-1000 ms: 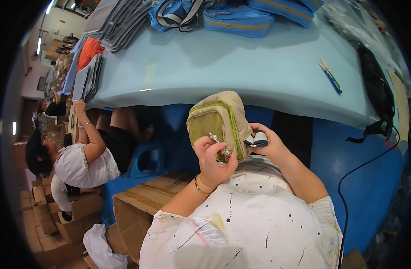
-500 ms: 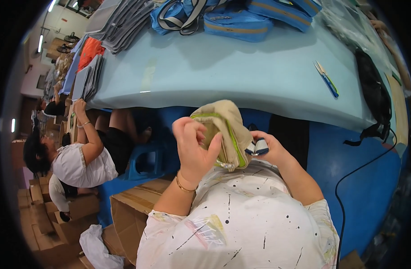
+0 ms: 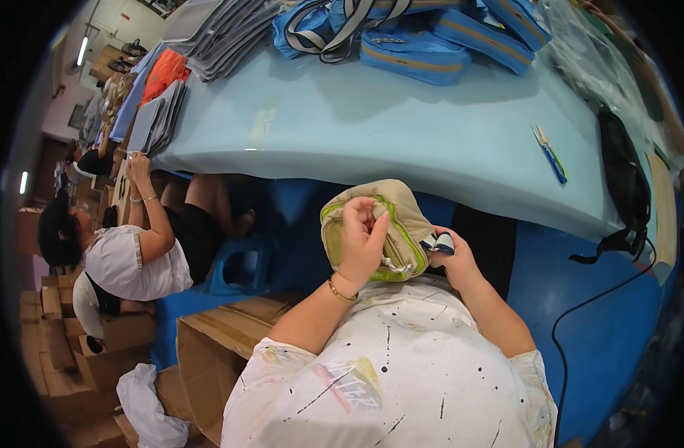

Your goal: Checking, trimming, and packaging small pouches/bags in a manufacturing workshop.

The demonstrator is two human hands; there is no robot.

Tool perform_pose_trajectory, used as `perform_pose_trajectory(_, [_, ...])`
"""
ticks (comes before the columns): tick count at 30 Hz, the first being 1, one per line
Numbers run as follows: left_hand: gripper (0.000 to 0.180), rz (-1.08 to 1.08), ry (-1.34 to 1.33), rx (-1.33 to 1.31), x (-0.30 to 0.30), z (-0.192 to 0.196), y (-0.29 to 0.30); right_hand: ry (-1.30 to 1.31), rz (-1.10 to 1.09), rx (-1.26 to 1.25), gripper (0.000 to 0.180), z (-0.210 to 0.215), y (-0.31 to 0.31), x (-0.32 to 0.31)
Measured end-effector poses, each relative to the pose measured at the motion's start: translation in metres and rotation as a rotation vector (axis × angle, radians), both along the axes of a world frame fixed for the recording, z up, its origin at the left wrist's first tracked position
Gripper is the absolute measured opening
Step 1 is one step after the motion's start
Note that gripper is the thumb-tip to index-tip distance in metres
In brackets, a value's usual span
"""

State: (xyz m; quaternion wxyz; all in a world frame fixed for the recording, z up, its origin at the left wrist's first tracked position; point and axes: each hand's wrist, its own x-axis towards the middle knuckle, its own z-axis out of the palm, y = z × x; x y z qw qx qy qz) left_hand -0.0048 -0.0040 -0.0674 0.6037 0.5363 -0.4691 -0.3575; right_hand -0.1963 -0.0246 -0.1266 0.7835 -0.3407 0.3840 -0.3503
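Below the near edge of the light blue worktop [image 3: 401, 142], the left hand [image 3: 362, 239] grips the front of a beige and green pouch [image 3: 390, 224] while the right hand [image 3: 452, 257] clasps a small blue and white tool [image 3: 439, 243] against its side.

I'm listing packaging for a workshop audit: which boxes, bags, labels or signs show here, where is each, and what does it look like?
Open cardboard box: on the floor at the person's left, brown, flaps up.
Stacked cardboard boxes: far left, by the seated co-worker, brown.
White plastic bag: crumpled on the floor beside the open box.
Clear plastic bags: table's far right edge.
No signs or screens can be made out.
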Motion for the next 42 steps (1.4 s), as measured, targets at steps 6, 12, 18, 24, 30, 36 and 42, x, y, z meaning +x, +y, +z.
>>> perform_pose_trajectory(6, [0.018,0.044,-0.242,0.04,-0.012,-0.008,0.017,-0.046,0.608,-0.265,0.092,0.015,-0.02,-0.037])
perform_pose_trajectory(12, [0.023,-0.177,-0.463,-0.139,-0.025,0.006,0.016,-0.006,0.265,-0.25,0.041,0.043,-0.046,-0.008])
perform_pose_trajectory(18, [0.022,-0.225,-0.491,-0.148,-0.025,0.01,0.021,-0.118,0.01,-0.238,0.02,0.023,-0.046,0.023])
perform_pose_trajectory(24, [0.028,-0.252,-0.504,-0.172,-0.023,0.011,0.026,-0.304,-0.078,0.147,0.025,0.016,-0.041,0.032])
perform_pose_trajectory(30, [0.04,-0.177,-0.732,-0.383,-0.011,0.022,0.024,-0.434,0.012,0.272,0.034,0.018,-0.041,0.019])
perform_pose_trajectory(36, [0.034,-0.161,-0.934,-0.437,-0.011,0.02,-0.003,-0.549,0.061,0.413,0.034,0.023,-0.038,0.021])
perform_pose_trajectory(42, [0.028,-0.289,-0.923,-0.306,-0.018,0.005,-0.004,-0.66,0.087,0.295,0.037,0.009,-0.038,0.017])
